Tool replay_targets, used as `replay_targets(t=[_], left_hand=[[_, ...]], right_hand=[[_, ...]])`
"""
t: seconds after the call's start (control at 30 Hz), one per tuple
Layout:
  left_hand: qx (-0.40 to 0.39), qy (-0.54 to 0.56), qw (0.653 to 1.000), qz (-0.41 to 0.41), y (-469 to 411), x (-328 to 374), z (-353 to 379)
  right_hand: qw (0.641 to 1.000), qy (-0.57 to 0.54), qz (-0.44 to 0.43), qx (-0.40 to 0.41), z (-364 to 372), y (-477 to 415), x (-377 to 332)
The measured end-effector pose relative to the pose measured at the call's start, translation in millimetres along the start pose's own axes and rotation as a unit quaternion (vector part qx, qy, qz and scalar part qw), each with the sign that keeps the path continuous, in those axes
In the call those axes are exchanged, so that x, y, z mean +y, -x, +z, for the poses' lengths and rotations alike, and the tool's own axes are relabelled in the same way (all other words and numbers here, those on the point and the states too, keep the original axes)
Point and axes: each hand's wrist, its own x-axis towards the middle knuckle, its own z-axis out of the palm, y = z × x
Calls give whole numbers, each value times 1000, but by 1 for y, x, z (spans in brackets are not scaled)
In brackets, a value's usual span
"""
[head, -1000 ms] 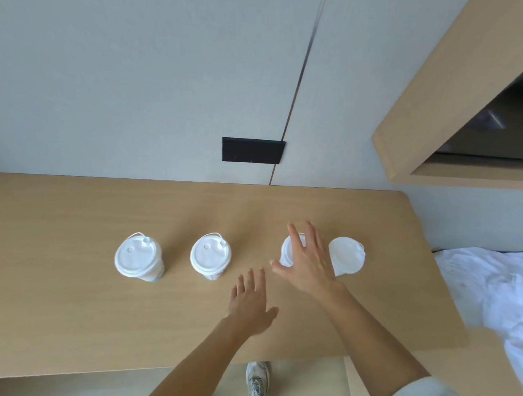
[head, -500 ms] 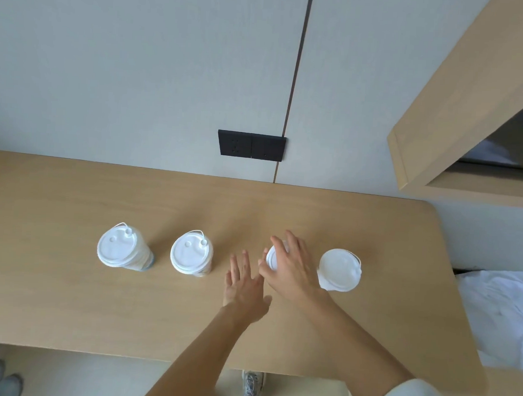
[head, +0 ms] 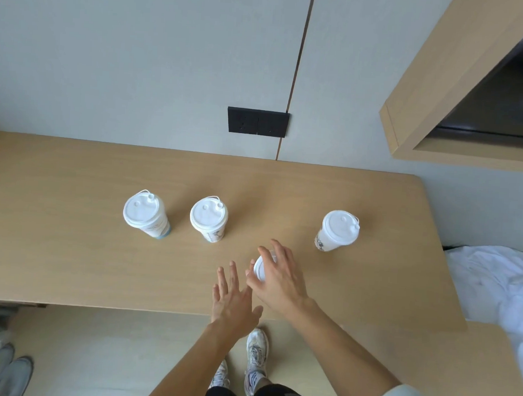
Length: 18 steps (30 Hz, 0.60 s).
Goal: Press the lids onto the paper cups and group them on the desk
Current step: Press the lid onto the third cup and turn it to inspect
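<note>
Three lidded white paper cups stand upright on the wooden desk [head: 69, 248]: a left cup [head: 144, 214], a middle cup [head: 209, 217] close beside it, and a right cup [head: 337, 230] standing apart. A fourth lidded cup [head: 260, 267] is under my right hand [head: 280, 277], whose fingers wrap over its lid from above; most of the cup is hidden. My left hand [head: 233, 299] hovers just left of it near the desk's front edge, fingers spread, holding nothing.
A black socket panel [head: 258, 122] sits on the wall behind the desk. A wooden shelf unit [head: 440, 110] juts out at upper right. White bedding [head: 498, 289] lies right of the desk. Shoes [head: 3, 369] stand on the floor at lower left.
My right hand has drawn the gripped cup toward the front edge, away from the right cup. My left hand has stayed beside it. The camera view has shifted.
</note>
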Motion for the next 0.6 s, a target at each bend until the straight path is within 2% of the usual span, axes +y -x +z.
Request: replay_targets(t=[0.2,0.37,0.43,0.5,0.6], left_hand=[[-6,-23,1000,14,11,-5,9],[7,-9,1000,7,12,-6,-1],[22,35,999,-2,11,-10,-9],[73,109,991,-11,6,-11,-15],[117,325,937,-54,-6,5,-30]], right_hand=[[999,16,15,27,7,19,-6],[999,8,45,-7,-1,18,-6],[996,-39,83,2,-5,14,-3],[984,-106,145,20,-10,7,3],[945,-224,234,35,-15,-5,17]])
